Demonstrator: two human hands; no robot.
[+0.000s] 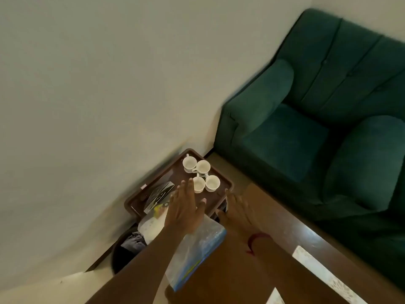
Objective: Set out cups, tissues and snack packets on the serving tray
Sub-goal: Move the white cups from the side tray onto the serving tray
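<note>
A dark brown serving tray [228,183] sits low by the wall. Several white cups [202,167] stand grouped on its far right half. A dark shiny snack packet [156,194] lies on its left half. A clear plastic tissue pack with blue edging [197,249] lies on the brown table, partly under my left forearm. My left hand [184,209] hovers flat above the tray's near edge, fingers spread, holding nothing. My right hand [237,210] reaches beside the tray's right near corner, fingers extended and empty. The frame is motion-blurred.
A green armchair [306,119] fills the right side. A dark round bin [125,249] with grey cloth stands below the tray by the wall. The brown table [274,249] has white patterned mats [324,275] at lower right. A red band circles my right wrist.
</note>
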